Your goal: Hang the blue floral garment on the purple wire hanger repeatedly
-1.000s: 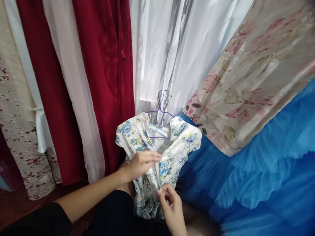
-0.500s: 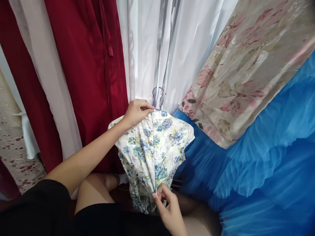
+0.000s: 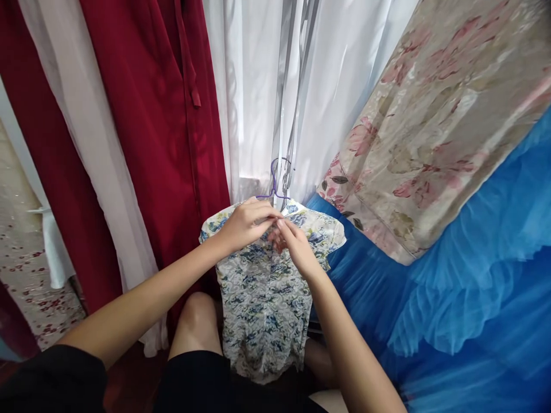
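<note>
A small white dress (image 3: 262,304) with a blue and green flower print hangs on a thin purple wire hanger (image 3: 274,179) in front of me. My left hand (image 3: 247,223) pinches the fabric at the dress's neckline, fingers closed on it. My right hand (image 3: 293,244) meets it at the same spot, fingertips pinched on the collar. The hanger's hook shows just above both hands, against white and silver cloth.
Long garments hang behind: dark red (image 3: 172,115), pale pink (image 3: 81,132), white (image 3: 253,86), and a beige one with red specks (image 3: 26,258) at far left. A pink-flowered beige fabric (image 3: 430,132) and a blue tulle skirt (image 3: 451,298) fill the right. My knee (image 3: 196,312) is below.
My right hand let go of the dress's lower front and rose to the neckline beside my left hand. The dress front now hangs closed and flat.
</note>
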The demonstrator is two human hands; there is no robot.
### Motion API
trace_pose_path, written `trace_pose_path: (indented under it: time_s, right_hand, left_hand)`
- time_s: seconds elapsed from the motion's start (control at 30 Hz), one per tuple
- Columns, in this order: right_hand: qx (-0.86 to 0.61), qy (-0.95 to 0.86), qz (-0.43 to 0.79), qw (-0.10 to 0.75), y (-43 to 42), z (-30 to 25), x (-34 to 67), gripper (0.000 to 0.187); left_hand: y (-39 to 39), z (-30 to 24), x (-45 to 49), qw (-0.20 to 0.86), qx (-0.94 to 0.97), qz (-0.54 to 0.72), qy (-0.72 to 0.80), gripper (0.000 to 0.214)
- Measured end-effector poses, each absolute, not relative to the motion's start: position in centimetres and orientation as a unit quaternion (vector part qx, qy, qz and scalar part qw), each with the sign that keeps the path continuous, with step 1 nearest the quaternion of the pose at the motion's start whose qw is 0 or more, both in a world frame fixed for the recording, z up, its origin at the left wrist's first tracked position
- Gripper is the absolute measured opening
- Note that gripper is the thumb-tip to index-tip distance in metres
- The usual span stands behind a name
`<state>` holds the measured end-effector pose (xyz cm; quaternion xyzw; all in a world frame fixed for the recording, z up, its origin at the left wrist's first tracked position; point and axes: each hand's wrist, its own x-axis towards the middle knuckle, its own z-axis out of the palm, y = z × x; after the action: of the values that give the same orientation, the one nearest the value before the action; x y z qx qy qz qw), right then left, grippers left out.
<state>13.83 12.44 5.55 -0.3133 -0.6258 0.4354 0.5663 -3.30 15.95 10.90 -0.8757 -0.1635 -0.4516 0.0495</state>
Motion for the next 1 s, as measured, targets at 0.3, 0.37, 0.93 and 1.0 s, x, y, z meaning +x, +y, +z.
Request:
trace_pose_path:
  time_s: [0.3, 0.37, 0.93, 1.0]
  right_hand:
    - [-0.308, -0.579, 0.419, 0.628, 15.7, 5.7, 12.5, 0.034]
    - [-0.310, -0.578, 0.404, 0.638, 15.5, 5.7, 12.9, 0.031]
    - [-0.436, -0.603, 0.333, 0.580, 13.8, 1.2, 13.8, 0.020]
    - [-0.432, -0.604, 0.356, 0.568, 12.8, 0.9, 13.3, 0.019]
  left_hand:
    - [18.0, 11.3, -4.6, 0.001, -0.893, -0.408, -0.192, 0.038]
    - [18.3, 11.5, -4.8, 0.044, -0.898, -0.380, -0.218, 0.025]
    - [22.0, 10.1, -11.4, -0.138, -0.609, -0.694, -0.359, 0.024]
    - [23.6, 8.1, -13.6, -0.179, -0.553, -0.719, -0.380, 0.027]
